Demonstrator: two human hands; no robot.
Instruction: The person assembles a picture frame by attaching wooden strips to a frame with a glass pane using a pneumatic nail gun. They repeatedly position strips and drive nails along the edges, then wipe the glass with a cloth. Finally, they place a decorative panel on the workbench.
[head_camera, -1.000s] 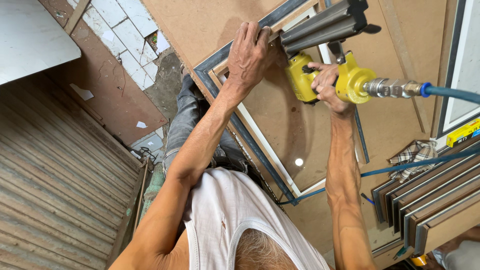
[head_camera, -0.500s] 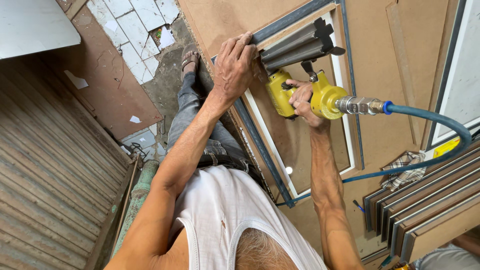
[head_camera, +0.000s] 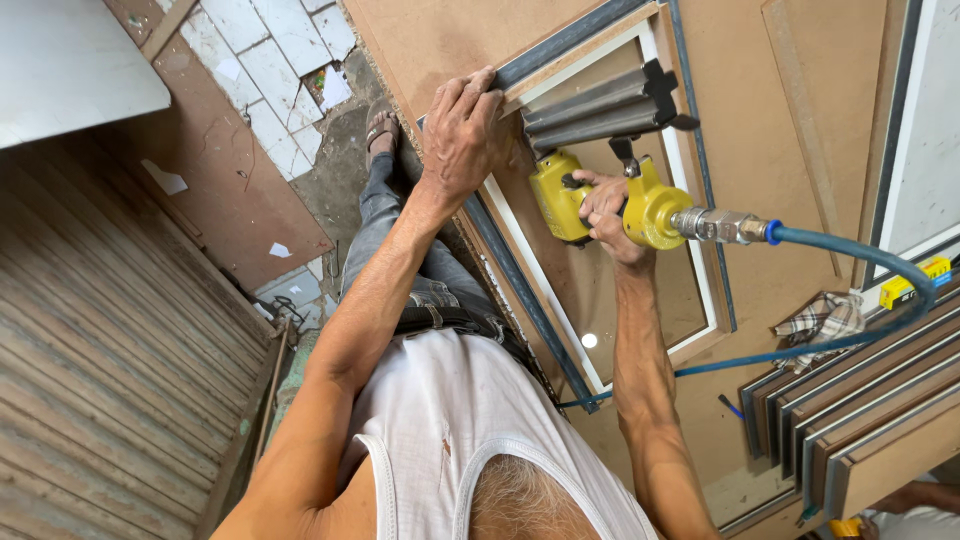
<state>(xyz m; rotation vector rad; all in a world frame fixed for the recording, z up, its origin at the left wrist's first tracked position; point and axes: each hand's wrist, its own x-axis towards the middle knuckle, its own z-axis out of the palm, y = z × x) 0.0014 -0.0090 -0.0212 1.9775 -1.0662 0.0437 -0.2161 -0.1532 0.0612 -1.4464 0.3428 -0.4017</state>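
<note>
Pressing frame corner flat w/ left hand, palm down, fingers spread. Right hand wrapped round yellow nail gun; blue air hose attached.

Bare board right of nail gun; hose crosses it.

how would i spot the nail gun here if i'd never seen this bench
Start at the brown board workbench and find the picture frame lying on it. Above the frame's opening, the right hand grips the nail gun. It is the only bright yellow tool, with a grey magazine and a blue hose behind it.
</note>
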